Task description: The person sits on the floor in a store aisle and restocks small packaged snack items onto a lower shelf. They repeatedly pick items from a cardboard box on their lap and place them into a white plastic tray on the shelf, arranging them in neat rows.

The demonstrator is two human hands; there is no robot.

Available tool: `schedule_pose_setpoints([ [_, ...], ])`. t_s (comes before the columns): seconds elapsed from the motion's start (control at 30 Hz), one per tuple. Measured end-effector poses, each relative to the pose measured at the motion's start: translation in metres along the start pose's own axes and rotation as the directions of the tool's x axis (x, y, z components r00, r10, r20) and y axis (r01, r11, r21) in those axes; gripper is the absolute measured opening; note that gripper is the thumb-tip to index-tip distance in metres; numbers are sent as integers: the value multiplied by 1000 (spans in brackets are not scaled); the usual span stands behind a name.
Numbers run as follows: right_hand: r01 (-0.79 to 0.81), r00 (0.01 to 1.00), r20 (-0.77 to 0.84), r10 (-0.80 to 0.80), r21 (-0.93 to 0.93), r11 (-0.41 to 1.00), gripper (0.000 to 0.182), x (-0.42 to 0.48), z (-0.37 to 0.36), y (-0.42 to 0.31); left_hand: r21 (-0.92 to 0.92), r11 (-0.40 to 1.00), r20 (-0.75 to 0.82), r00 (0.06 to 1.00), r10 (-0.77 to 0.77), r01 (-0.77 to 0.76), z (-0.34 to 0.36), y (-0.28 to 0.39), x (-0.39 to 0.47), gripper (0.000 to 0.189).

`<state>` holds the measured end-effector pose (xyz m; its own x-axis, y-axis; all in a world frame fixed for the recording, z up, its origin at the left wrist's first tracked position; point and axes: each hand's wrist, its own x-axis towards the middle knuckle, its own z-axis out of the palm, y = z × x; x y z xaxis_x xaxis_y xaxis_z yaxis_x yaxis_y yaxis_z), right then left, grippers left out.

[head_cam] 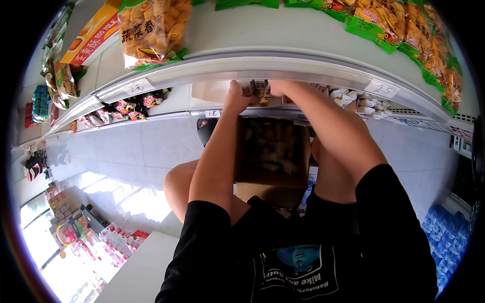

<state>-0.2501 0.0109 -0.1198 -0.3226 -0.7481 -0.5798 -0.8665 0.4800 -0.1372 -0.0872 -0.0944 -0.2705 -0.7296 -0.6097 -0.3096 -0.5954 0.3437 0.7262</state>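
Both hands reach onto a lower store shelf, beneath the edge of the shelf above (242, 72). My left hand (239, 96) has its fingers at small clear-wrapped snack packs (261, 92) standing upright near the shelf front. On the other side of these packs is my right hand (278, 88), its fingers largely hidden by the shelf edge and the forearm. Whether either hand grips a pack cannot be told. Below, between the knees, an open cardboard box (271, 189) holds several wrapped items in shadow.
Snack bags (151, 34) lie on the upper shelf. Black-and-red packs (129, 108) sit at the lower shelf's left, white packs (344, 96) at its right. Blue bottle packs (447, 235) stand at the lower right. A white surface (144, 265) is at the lower left.
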Motion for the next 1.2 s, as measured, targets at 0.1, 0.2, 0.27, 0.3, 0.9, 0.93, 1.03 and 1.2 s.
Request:
schedule_pose_setpoints([
  [0.1,-38,942,336,24,36,999,29,4,17,5,74,997,30,999,-19,17,2,4,-1,78],
  [0.2,-152,871,487,62,146,977,32,15,37,7,57,997,-29,998,-54,56,4,2,-4,71],
  [0.27,-287,825,553,117,231,929,36,36,59,16,54,996,-47,997,-62,64,2,8,-5,66],
  [0.3,-378,788,596,154,270,886,39,56,81,31,53,997,-26,999,-48,49,3,20,-5,64],
  [0.9,-144,979,-49,196,516,845,32,80,183,4,90,978,-3,982,-188,187,-4,26,-11,69],
  [0.93,-143,983,-26,181,505,851,31,86,186,10,98,976,10,980,-197,195,-3,32,-11,68],
  [1.03,-112,991,-10,131,459,881,30,85,181,1,128,965,58,970,-237,228,-5,23,-9,66],
  [1.2,-102,986,-67,153,483,870,31,75,176,-1,67,977,29,979,-203,201,-1,15,-9,66],
])
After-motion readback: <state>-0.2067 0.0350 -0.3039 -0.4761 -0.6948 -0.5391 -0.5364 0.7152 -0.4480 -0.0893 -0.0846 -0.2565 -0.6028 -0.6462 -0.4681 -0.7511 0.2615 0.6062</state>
